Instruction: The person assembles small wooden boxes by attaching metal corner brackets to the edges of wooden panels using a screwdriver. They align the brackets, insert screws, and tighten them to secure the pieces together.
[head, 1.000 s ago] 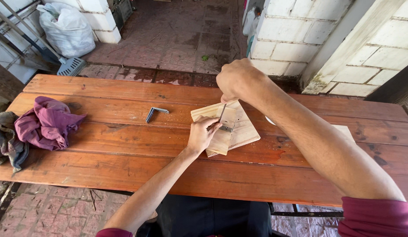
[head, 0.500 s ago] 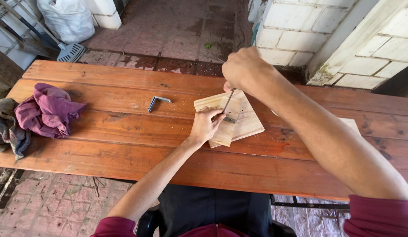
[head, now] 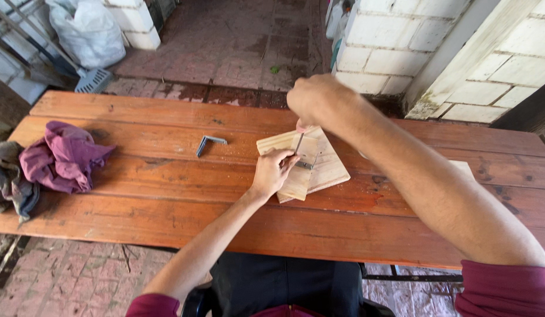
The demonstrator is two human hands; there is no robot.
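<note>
Two pale wooden boards [head: 325, 167] lie stacked on the reddish wooden table [head: 167, 194]. My left hand [head: 272, 171] rests on the boards, its fingertips pinching a small metal bracket [head: 303, 165] against the wood. My right hand [head: 310, 100] is raised above the boards in a fist, closed on the handle of a thin tool whose shaft [head: 298, 142] points down at the bracket. The tool's handle is hidden inside the fist.
A second metal angle bracket [head: 208, 142] lies on the table left of the boards. Purple and grey cloths [head: 52, 161] are heaped at the table's left end. White block walls [head: 454, 53] stand beyond, with a white sack [head: 90, 29] on the brick floor.
The view has shifted slightly. Both hands stay at the boards, the right fist still held over the bracket and the left still pinching it.
</note>
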